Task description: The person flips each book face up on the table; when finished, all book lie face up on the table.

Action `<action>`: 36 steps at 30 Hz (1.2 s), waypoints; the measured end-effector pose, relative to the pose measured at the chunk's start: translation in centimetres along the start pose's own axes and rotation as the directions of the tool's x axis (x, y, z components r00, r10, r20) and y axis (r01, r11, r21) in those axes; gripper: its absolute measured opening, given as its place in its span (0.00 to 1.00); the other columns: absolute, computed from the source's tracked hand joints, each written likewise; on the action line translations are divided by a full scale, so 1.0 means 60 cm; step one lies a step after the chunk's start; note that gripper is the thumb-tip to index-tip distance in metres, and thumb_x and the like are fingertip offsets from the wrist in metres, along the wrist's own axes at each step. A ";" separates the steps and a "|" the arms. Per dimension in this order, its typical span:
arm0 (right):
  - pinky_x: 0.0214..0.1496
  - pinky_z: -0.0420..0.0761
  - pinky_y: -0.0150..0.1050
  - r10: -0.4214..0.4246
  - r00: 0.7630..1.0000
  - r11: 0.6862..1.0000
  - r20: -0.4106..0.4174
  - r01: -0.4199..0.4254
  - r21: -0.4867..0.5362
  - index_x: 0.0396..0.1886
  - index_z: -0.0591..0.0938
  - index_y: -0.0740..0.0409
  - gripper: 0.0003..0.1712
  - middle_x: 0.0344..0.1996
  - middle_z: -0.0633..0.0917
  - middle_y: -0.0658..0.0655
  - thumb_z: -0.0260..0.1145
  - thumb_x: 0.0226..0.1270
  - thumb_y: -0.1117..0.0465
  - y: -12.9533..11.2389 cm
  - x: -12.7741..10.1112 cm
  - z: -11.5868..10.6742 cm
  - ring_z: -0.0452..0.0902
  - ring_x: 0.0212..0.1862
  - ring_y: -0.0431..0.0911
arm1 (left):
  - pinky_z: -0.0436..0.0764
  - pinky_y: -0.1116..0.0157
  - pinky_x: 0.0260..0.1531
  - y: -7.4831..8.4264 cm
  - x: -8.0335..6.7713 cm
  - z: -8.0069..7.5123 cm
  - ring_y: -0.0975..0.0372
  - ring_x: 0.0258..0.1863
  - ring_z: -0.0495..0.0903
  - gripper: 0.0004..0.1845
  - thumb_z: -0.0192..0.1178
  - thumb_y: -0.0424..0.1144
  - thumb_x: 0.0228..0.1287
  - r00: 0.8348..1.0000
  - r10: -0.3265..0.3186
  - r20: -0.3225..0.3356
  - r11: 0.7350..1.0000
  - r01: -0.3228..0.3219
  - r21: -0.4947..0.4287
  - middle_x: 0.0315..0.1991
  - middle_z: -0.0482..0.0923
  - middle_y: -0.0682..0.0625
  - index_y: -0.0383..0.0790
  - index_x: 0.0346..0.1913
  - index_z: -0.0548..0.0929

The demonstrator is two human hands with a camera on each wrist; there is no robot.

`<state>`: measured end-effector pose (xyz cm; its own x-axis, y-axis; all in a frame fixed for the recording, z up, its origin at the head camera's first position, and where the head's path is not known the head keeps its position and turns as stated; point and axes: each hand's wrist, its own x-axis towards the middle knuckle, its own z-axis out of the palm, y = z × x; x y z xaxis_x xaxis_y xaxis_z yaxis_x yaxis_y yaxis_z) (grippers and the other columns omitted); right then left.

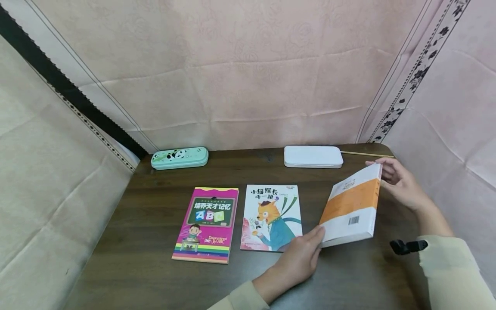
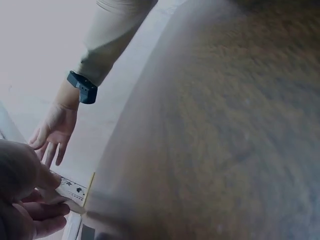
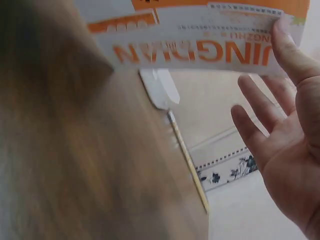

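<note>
A thick white and orange book [image 1: 350, 202] is held tilted above the right part of the table, its barcode side showing. My left hand [image 1: 296, 258] pinches its lower left corner. The right hand [image 1: 403, 185] holds the far right corner, with the thumb on the printed spine [image 3: 195, 52] and the other fingers loosely spread. Left of the held book lie a cat picture book [image 1: 273, 219] and a pink ABC book [image 1: 207, 226], both flat with covers up. In the left wrist view, the left hand [image 2: 25, 190] hides most of what it pinches.
A green panda pencil case [image 1: 180, 158] stands at the back left of the brown table [image 1: 147, 232]. Near the back right are a white case [image 1: 313, 156] and a thin yellow stick [image 1: 366, 154]. Pale cloth [image 1: 248, 77] hangs behind and at both sides.
</note>
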<state>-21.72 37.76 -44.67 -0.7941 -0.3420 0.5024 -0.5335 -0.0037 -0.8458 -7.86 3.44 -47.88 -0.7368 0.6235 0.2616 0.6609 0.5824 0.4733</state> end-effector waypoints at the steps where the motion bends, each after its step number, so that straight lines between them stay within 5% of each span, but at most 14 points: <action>1: 0.56 0.80 0.28 -0.012 1.000 1.000 -0.016 0.012 0.009 0.61 0.61 0.83 0.27 0.61 0.82 0.57 0.54 0.62 0.90 -0.001 0.005 0.003 0.80 0.60 0.42 | 0.73 0.72 0.61 0.000 -0.001 -0.003 0.62 0.66 0.73 0.29 0.60 0.30 0.71 1.000 -0.005 -0.011 1.000 0.005 -0.018 0.71 0.70 0.44 0.35 0.74 0.69; 10: 0.48 0.81 0.24 0.121 0.971 0.979 -0.204 -0.151 -0.140 0.66 0.71 0.59 0.32 0.48 0.88 0.45 0.63 0.65 0.82 -0.020 0.047 0.037 0.84 0.49 0.33 | 0.80 0.69 0.55 -0.014 -0.004 -0.019 0.62 0.56 0.82 0.29 0.60 0.28 0.71 0.989 -0.097 -0.113 0.988 0.082 -0.131 0.59 0.82 0.42 0.33 0.72 0.68; 12: 0.46 0.80 0.22 0.155 0.958 0.947 -0.242 -0.214 -0.239 0.64 0.73 0.62 0.28 0.44 0.87 0.39 0.67 0.66 0.77 -0.022 0.055 0.042 0.83 0.46 0.29 | 0.82 0.68 0.52 -0.017 -0.004 -0.022 0.62 0.53 0.83 0.28 0.59 0.28 0.71 0.986 -0.118 -0.119 0.982 0.098 -0.160 0.55 0.84 0.42 0.33 0.72 0.68; 16: 0.42 0.77 0.17 0.225 0.929 0.832 -0.293 -0.340 -0.439 0.63 0.75 0.71 0.28 0.38 0.81 0.30 0.72 0.67 0.64 -0.027 0.065 0.050 0.77 0.42 0.21 | 0.83 0.67 0.50 -0.022 -0.006 -0.027 0.63 0.54 0.81 0.24 0.57 0.30 0.73 0.980 -0.177 -0.090 0.953 0.148 -0.263 0.56 0.83 0.43 0.36 0.70 0.70; 21: 0.39 0.76 0.17 0.287 0.909 0.778 -0.302 -0.405 -0.481 0.64 0.75 0.70 0.31 0.41 0.82 0.39 0.72 0.69 0.56 -0.031 0.074 0.060 0.73 0.41 0.19 | 0.82 0.72 0.45 -0.027 -0.009 -0.025 0.66 0.51 0.81 0.14 0.58 0.30 0.74 0.976 -0.200 -0.083 0.904 0.151 -0.400 0.53 0.85 0.43 0.36 0.59 0.76; 23: 0.37 0.77 0.17 0.282 0.911 0.775 -0.301 -0.401 -0.488 0.63 0.76 0.69 0.30 0.41 0.83 0.43 0.72 0.69 0.56 -0.032 0.077 0.063 0.74 0.40 0.20 | 0.81 0.74 0.46 -0.028 -0.009 -0.023 0.67 0.51 0.81 0.14 0.59 0.28 0.72 0.972 -0.214 -0.092 0.863 0.144 -0.483 0.52 0.85 0.42 0.35 0.57 0.76; 28: 0.33 0.79 0.22 0.284 0.916 0.774 -0.284 -0.394 -0.496 0.61 0.77 0.68 0.27 0.40 0.83 0.52 0.71 0.69 0.56 -0.028 0.087 0.070 0.77 0.36 0.24 | 0.80 0.72 0.50 -0.024 -0.006 -0.024 0.61 0.57 0.80 0.27 0.64 0.24 0.66 0.949 -0.299 -0.097 0.704 0.150 -0.694 0.57 0.82 0.36 0.31 0.67 0.72; 33: 0.36 0.80 0.24 0.352 0.905 0.766 -0.238 -0.424 -0.483 0.63 0.77 0.67 0.30 0.48 0.83 0.66 0.70 0.71 0.53 -0.012 0.094 0.082 0.77 0.39 0.28 | 0.81 0.68 0.53 -0.024 -0.003 -0.028 0.54 0.59 0.80 0.32 0.65 0.26 0.66 0.902 -0.422 -0.095 0.551 0.172 -0.817 0.63 0.76 0.34 0.28 0.71 0.69; 36: 0.38 0.80 0.24 0.380 0.903 0.762 -0.200 -0.428 -0.485 0.65 0.77 0.67 0.31 0.50 0.84 0.68 0.70 0.71 0.53 0.003 0.095 0.091 0.77 0.40 0.29 | 0.80 0.65 0.54 -0.028 -0.001 -0.029 0.49 0.60 0.79 0.32 0.65 0.28 0.66 0.869 -0.483 -0.106 0.494 0.171 -0.852 0.63 0.76 0.32 0.25 0.71 0.67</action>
<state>-24.77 30.68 -42.90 -0.9781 -0.1224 0.1686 -0.2083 0.5996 -0.7727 -9.15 1.51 -47.24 -0.9748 0.2054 0.0873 0.0787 -0.0497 0.9957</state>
